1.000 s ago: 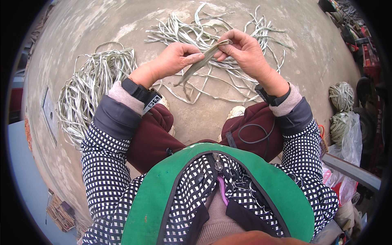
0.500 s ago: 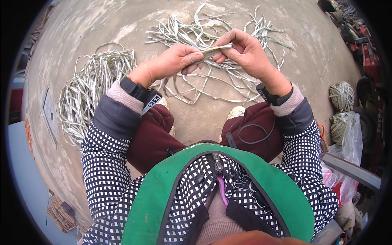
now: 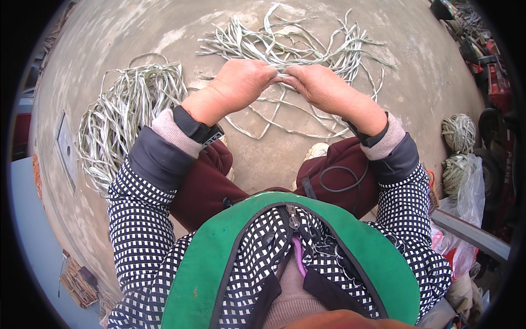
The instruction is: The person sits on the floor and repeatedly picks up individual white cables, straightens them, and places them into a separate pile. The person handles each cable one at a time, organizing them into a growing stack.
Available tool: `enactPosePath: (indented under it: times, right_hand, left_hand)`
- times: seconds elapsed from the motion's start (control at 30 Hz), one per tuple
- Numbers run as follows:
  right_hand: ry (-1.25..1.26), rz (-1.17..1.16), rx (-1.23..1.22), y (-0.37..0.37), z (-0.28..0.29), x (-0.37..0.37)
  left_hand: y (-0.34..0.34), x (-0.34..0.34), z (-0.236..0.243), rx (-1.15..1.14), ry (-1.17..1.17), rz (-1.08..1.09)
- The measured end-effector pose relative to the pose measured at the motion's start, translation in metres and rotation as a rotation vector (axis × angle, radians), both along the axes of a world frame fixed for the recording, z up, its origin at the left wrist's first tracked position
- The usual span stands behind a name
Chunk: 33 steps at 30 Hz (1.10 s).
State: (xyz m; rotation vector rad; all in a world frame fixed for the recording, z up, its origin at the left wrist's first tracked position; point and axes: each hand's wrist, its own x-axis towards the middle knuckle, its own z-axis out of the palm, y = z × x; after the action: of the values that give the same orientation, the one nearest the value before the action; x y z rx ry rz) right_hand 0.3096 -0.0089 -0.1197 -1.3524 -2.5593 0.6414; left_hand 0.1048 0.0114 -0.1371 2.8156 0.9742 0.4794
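My left hand (image 3: 241, 82) and my right hand (image 3: 323, 85) meet above the floor, knuckles up, with thumbs and fingers pinched close together. Between them they grip a pale grey-green strip (image 3: 281, 77), mostly covered by the fingers. Just beyond, a loose spread of similar long strips (image 3: 342, 60) lies on the floor, and some trail back toward my feet below the hands. A thick heap of folded strips (image 3: 123, 123) rests to the left of my left forearm. Whether the gripped strip joins the loose ones is hidden.
The floor (image 3: 416, 82) is bare concrete. At right, balls of wound strip (image 3: 458, 133) sit by a clear plastic bag (image 3: 474, 189) and a metal bar (image 3: 471, 234). A bundle of sticks (image 3: 79, 282) lies at lower left. My shoes (image 3: 316, 149) flank the trailing strips.
Both hands have rolled knuckles up and drawn close together. The right hand has come down toward me; the strip, plainly visible between them before, is now mostly covered.
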Motion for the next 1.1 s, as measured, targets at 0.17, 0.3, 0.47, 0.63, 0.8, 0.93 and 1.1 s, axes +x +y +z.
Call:
enactPosePath:
  times: [0.17,0.3,0.47,0.63,0.8,0.93,1.1]
  right_hand:
    - [0.041,0.0,-0.021,0.001,-0.006,0.002]
    - [0.11,-0.071,-0.01,0.012,-0.014,0.014]
    - [0.213,-0.191,-0.035,0.025,-0.026,0.029]
    - [0.233,-0.27,0.262,0.03,-0.025,0.03]
    - [0.32,-0.222,0.374,0.021,-0.006,0.021]
    - [0.411,-0.054,0.39,0.0,-0.001,-0.002]
    - [0.682,-0.038,-0.095,-0.006,-0.017,-0.018]
  left_hand:
    - [0.005,-0.003,-0.002,-0.043,0.071,0.014]
    - [0.016,-0.013,-0.007,-0.246,-0.113,-0.012]
    - [0.022,-0.018,-0.012,-0.799,-0.46,0.142]
    - [0.02,-0.015,-0.014,-0.716,-0.564,0.12]
    - [0.021,-0.016,-0.019,-0.13,-0.264,0.113]
    - [0.03,-0.011,-0.013,-0.126,-0.533,0.3]
    - [0.016,-0.004,0.005,-1.002,-0.975,0.062]
